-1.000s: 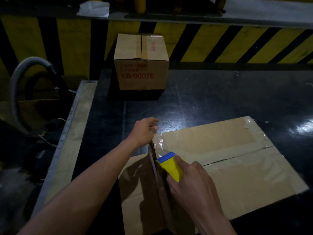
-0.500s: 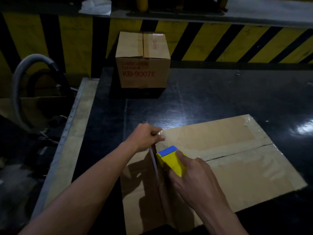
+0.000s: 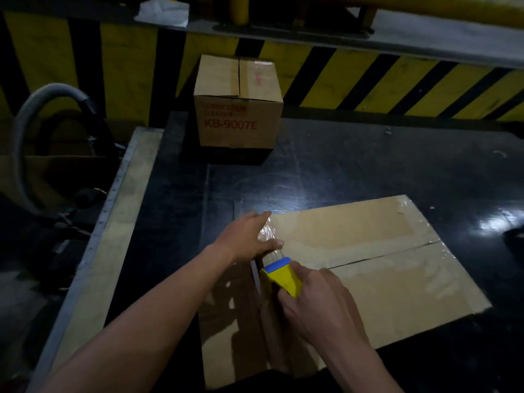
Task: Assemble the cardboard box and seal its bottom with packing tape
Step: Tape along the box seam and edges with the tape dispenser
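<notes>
Saw matt finish on flattened brown cardboard box (image 3: 354, 242). Noted glossy, crinkled film on clear packing tape (image 3: 268, 231); smooth shell on yellow-and-blue plastic tape dispenser (image 3: 283, 279). Logged shiny, scuffed, reflective black tabletop (image 3: 368, 165).

A closed box (image 3: 238, 109) stands at the table's (image 3: 368, 165) far edge, left of middle; flat cardboard (image 3: 382, 265) covers the near right. Between them, and toward the far right, there is room to pass.

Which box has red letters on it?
The far box, standing at the back, marked KB-9007E in red. The near box, the one being taped, shows only plain cardboard.
</notes>
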A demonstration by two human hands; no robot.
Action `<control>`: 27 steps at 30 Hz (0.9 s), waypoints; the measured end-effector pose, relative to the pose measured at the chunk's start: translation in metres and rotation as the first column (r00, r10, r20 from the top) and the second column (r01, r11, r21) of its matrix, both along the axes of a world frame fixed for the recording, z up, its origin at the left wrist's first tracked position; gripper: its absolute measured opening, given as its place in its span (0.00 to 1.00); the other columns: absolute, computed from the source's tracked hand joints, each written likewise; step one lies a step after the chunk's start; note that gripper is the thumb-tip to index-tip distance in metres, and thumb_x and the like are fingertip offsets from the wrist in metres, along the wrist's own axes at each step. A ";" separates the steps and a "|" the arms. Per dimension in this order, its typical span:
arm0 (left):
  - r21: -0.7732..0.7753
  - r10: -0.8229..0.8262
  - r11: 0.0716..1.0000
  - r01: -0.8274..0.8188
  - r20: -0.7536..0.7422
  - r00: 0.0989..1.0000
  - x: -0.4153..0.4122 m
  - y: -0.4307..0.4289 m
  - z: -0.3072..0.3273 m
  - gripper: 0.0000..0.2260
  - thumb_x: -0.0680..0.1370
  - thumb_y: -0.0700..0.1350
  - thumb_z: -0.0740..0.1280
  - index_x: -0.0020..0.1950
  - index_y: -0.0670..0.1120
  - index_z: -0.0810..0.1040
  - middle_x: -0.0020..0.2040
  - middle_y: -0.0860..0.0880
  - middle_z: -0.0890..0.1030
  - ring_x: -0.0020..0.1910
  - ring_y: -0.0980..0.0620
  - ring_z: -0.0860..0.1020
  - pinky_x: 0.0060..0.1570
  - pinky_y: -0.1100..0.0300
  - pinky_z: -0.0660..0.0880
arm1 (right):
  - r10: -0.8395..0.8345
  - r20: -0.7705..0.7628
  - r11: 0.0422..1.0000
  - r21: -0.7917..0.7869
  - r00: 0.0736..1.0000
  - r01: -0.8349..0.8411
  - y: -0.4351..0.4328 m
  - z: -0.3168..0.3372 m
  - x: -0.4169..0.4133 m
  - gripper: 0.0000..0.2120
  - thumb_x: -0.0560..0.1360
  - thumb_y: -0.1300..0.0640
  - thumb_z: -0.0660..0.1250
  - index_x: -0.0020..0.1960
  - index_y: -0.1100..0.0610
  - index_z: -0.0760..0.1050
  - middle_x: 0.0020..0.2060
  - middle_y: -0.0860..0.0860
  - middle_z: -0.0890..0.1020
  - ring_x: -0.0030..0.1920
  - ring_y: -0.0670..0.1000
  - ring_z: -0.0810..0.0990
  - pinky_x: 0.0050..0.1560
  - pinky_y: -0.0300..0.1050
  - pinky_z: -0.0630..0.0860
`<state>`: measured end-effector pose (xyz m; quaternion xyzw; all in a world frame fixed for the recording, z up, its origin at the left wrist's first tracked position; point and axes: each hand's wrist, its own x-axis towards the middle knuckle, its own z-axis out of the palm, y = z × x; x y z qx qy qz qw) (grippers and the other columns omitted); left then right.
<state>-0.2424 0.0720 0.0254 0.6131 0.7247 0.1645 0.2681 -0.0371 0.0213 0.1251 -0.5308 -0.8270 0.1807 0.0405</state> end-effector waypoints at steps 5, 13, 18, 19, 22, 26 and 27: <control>-0.010 -0.001 1.000 0.001 0.023 1.000 -0.002 0.001 -0.001 0.42 0.73 0.71 0.65 0.81 0.54 0.58 0.71 0.46 0.71 0.68 0.44 0.72 0.63 0.48 0.72 | 0.005 -0.078 1.000 -0.019 0.997 -0.007 -0.007 0.005 0.011 0.27 0.74 0.43 0.62 0.71 0.47 0.68 0.46 0.53 0.78 0.51 0.57 0.77 0.41 0.45 0.66; 0.031 0.013 0.999 -0.008 -0.182 0.983 0.006 -0.004 0.007 0.45 0.74 0.72 0.61 0.83 0.50 0.50 0.77 0.44 0.64 0.74 0.41 0.65 0.68 0.44 0.68 | -0.018 -0.005 1.000 -0.010 1.000 0.018 -0.031 0.001 0.024 0.24 0.73 0.43 0.61 0.68 0.47 0.70 0.41 0.51 0.71 0.52 0.57 0.77 0.42 0.46 0.64; 0.303 0.083 0.953 0.000 -0.260 0.962 0.032 -0.029 0.014 0.33 0.77 0.68 0.61 0.74 0.46 0.71 0.69 0.46 0.77 0.66 0.43 0.75 0.57 0.49 0.74 | -0.036 -0.015 0.999 0.016 0.999 0.036 -0.033 -0.001 0.025 0.21 0.71 0.43 0.60 0.63 0.47 0.72 0.40 0.51 0.71 0.48 0.58 0.78 0.39 0.46 0.65; 0.247 0.020 0.967 0.057 -0.302 0.953 0.035 -0.033 0.013 0.34 0.77 0.70 0.56 0.72 0.46 0.72 0.70 0.47 0.75 0.69 0.44 0.73 0.59 0.48 0.72 | -0.042 -0.026 0.999 0.015 0.999 0.042 -0.033 -0.002 0.025 0.23 0.71 0.42 0.61 0.64 0.47 0.72 0.41 0.51 0.72 0.49 0.58 0.78 0.40 0.47 0.66; 0.080 -0.109 0.986 0.149 -0.370 0.923 0.035 -0.039 0.010 0.38 0.77 0.70 0.51 0.78 0.46 0.65 0.79 0.49 0.63 0.79 0.49 0.59 0.71 0.43 0.62 | -0.033 -0.060 0.999 -0.005 0.998 0.033 -0.035 0.003 0.026 0.25 0.73 0.43 0.62 0.69 0.49 0.70 0.47 0.54 0.79 0.54 0.58 0.77 0.47 0.48 0.71; 0.026 -0.113 0.991 0.129 -0.335 0.935 0.035 -0.038 0.015 0.35 0.80 0.67 0.55 0.80 0.47 0.59 0.82 0.50 0.57 0.81 0.51 0.53 0.73 0.35 0.57 | -0.035 -0.110 0.999 -0.041 0.993 0.031 -0.047 0.005 0.044 0.27 0.72 0.43 0.61 0.69 0.50 0.70 0.44 0.53 0.82 0.52 0.56 0.79 0.48 0.47 0.74; 0.016 -0.110 0.992 0.122 -0.330 0.938 0.036 -0.038 0.015 0.35 0.80 0.67 0.55 0.81 0.47 0.58 0.82 0.51 0.57 0.81 0.51 0.52 0.73 0.34 0.57 | -0.048 -0.099 0.998 -0.043 0.994 0.044 -0.052 0.004 0.048 0.29 0.72 0.41 0.61 0.71 0.48 0.68 0.44 0.53 0.81 0.52 0.56 0.79 0.47 0.47 0.72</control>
